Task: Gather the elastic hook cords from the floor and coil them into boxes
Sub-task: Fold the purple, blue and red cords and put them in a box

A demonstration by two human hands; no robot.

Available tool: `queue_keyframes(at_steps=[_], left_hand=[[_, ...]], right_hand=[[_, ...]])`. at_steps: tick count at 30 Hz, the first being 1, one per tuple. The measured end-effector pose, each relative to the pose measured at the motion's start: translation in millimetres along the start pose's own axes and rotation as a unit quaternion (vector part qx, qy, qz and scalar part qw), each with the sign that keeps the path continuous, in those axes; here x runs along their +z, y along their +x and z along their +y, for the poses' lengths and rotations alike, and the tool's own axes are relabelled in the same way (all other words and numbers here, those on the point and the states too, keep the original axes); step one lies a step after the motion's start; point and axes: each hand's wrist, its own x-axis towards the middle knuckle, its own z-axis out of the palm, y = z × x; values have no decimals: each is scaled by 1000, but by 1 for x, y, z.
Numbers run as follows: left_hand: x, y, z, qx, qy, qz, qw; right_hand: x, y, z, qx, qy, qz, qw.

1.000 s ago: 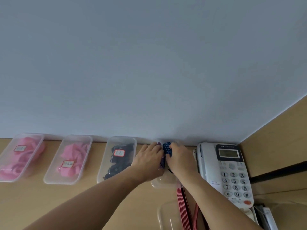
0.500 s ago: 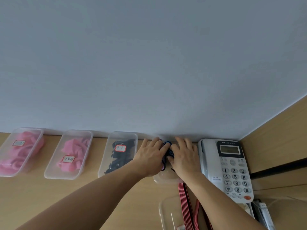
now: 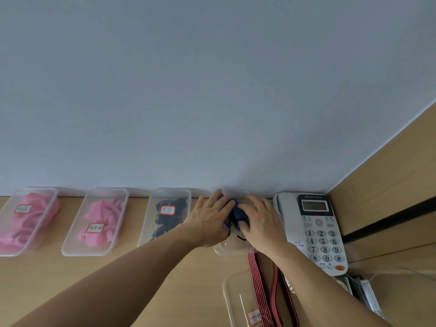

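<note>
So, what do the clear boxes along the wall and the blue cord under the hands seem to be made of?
Clear boxes: slightly frosted plastic, probably; the contents show through the walls. Blue cord: woven elastic fabric, it seems; matte, fine dark stripes, bending softly under the left hand and right hand.

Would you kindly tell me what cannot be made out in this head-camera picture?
- Head view: blue striped elastic cord, hooks and coils covered by left hand and right hand.
- Head view: clear plastic box beneath, inside hidden by both hands.
- Head view: red striped elastic cord, cut off by bottom edge.
- Head view: red-bordered box labels, writing too small.
</note>
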Motion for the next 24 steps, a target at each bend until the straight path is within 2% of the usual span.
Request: queue_keyframes(at_steps=[6,10,13,18,24], left_hand=[[-27,-26,-1,-2,-38,35,999],[-27,-46,13,52,-90,66,992],[-23,-54,30,97,-155,43,982],[-14,-69,60,106,-240,-9,965],[-9,-77,77,77,-246,-47,965]], right_hand=[[-35,-25,-11,41,10,45,998],[-44,-59,-26,80,53,39,995],[-47,-89,-35,135,103,22,985],[-44,-139,-23,227,110,-65,965],[-19,-168,-10,241,81,-176,951]])
